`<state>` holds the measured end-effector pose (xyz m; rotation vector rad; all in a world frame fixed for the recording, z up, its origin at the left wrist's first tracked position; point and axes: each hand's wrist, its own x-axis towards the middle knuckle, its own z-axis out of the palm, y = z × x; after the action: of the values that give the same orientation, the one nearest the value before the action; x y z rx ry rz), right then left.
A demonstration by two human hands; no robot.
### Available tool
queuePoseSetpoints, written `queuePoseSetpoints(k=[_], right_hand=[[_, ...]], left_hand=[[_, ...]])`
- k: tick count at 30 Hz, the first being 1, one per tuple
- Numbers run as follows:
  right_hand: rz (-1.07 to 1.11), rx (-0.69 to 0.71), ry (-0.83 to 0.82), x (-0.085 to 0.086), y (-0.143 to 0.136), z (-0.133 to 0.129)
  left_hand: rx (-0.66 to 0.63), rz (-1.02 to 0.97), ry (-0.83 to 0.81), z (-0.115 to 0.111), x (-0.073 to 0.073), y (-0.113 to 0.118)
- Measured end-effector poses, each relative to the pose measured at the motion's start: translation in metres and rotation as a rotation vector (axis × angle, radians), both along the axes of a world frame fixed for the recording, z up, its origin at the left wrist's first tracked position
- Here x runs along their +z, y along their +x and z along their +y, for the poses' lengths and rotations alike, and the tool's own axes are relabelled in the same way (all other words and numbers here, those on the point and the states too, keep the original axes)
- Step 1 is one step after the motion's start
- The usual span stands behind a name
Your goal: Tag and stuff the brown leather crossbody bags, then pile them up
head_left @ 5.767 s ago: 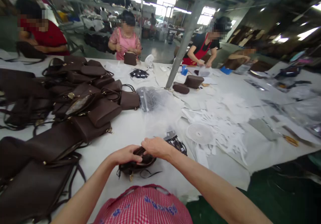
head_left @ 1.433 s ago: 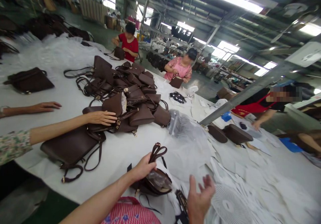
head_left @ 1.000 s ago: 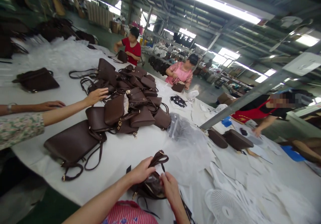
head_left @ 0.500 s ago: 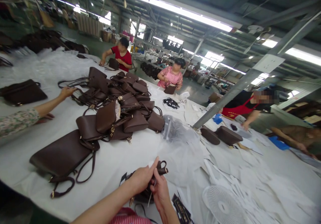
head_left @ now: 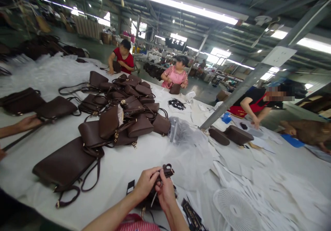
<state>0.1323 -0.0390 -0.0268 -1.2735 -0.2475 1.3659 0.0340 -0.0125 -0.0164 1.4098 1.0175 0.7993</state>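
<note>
Low in the middle of the head view, my left hand (head_left: 146, 182) is closed, its fingertips pinching a dark brown strap (head_left: 169, 171) that is folded into a bundle with a gold-coloured metal end. My right hand (head_left: 165, 191) grips the same bundle from the other side, thumb on top. Under both hands lies a dark brown bag (head_left: 152, 202), mostly hidden by them. A thin white strip (head_left: 153, 199) hangs below my fingers. Beside my left wrist is a small black tag (head_left: 130, 186); black cards with gold print (head_left: 191, 213) lie right of my right forearm.
A pile of brown handbags (head_left: 129, 103) covers the table's middle left. Clear plastic bags (head_left: 181, 137), a white fan (head_left: 236, 208) and white sheets (head_left: 279, 189) lie to the right. A co-worker's hand (head_left: 28, 122) holds a brown bag (head_left: 57, 107) at left. A slanting post (head_left: 232, 93) rises from the table.
My left fingers, stretched upward before, are now curled onto the strap bundle. The co-worker at left has drawn a brown bag away from the pile, to the left.
</note>
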Motion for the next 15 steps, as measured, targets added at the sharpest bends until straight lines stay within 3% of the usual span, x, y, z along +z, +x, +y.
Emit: queuePoseSetpoints(k=[2, 5, 9, 11, 15], right_hand=[[-0.128, 0.112, -0.021, 0.004, 0.004, -0.004], [-0.484, 0.355, -0.062, 0.012, 0.017, -0.014], [-0.868, 0.472, 0.107, 0.028, 0.035, -0.022], [-0.821, 0.521, 0.162, 0.034, 0.038, -0.022], [-0.424, 0.499, 0.216, 0.037, 0.038, -0.022]], left_hand=[[0.009, 0.01, 0.02, 0.004, -0.002, 0.001], [0.049, 0.063, 0.046, 0.011, -0.004, 0.001], [-0.001, 0.138, 0.138, 0.015, -0.008, 0.003], [-0.029, 0.189, 0.159, 0.014, -0.011, 0.004], [0.013, 0.161, 0.15, 0.013, -0.013, 0.004]])
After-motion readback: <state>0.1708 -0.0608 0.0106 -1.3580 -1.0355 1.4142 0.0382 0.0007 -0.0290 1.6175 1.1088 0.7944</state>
